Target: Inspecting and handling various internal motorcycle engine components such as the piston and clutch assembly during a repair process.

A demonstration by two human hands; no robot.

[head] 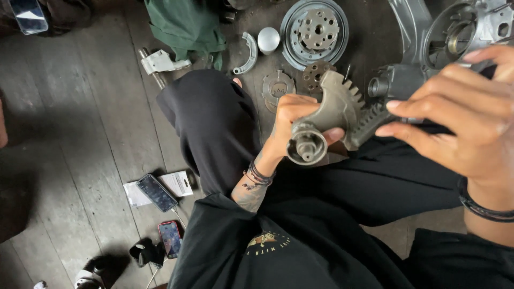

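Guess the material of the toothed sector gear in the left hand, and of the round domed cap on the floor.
Sector gear: probably cast steel, dull grey-tan, matte, grimy. Left hand grips its hub. Domed cap: likely polished or plated metal, since it is silvery with a soft highlight.

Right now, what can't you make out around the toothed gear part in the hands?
- Head view: the left hand covers the near side of the gear part.
- The right hand hides a dark thing it pinches and blocks the engine casing, also cut by the top edge.
- Round plate is partly behind the left hand.
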